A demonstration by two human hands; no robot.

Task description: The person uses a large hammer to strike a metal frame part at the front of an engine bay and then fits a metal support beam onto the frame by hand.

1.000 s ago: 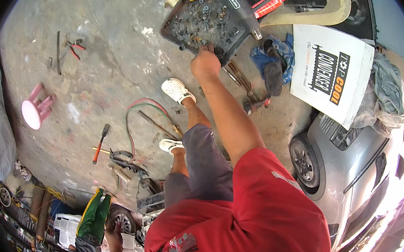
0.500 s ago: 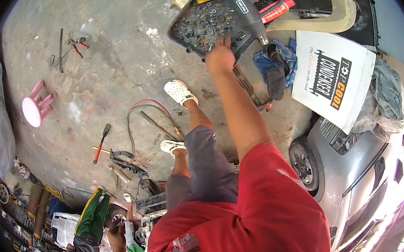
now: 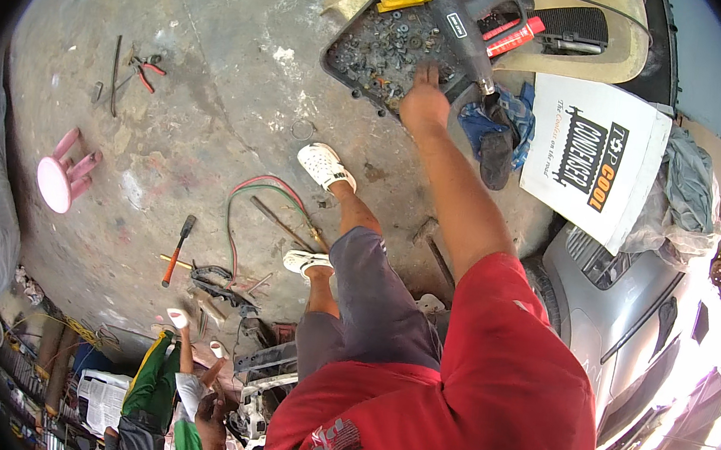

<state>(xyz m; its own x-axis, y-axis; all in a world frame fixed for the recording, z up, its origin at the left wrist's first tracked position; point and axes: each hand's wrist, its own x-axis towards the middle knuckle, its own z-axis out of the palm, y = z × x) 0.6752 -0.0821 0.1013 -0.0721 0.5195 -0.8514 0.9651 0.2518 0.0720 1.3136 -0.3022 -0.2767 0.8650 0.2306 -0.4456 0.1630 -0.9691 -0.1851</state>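
My right hand [image 3: 425, 103] reaches over the near edge of a dark plastic tray [image 3: 339, 74]. Its fingers are stretched out, fingertips among loose nuts, bolts and washers [image 3: 400, 38]; I see nothing held in them. A dark grey heat gun [image 3: 465, 36] lies across the tray's right side, its nozzle just right of my fingers. Beyond are a yellow-handled tool [image 3: 404, 2] and a red and white tube [image 3: 516, 37]. At the lower left, my left hand [image 3: 210, 414] shows dark beside my red shirt; its fingers are too dim to make out.
Blue cloth [image 3: 522, 128] and a white printed board [image 3: 588, 160] lie right of the tray, near a silver car [image 3: 604, 309]. Red and green hoses [image 3: 233, 213] curve by my white clogs [image 3: 325, 166]. Pliers [image 3: 147, 74], a pink stool [image 3: 55, 185] and a hammer [image 3: 177, 251] are leftward. People crouch behind.
The view has turned a little, shifting the tray and heat gun rightward in the picture. My right hand stays at the same part of the tray, fingers among the hardware.
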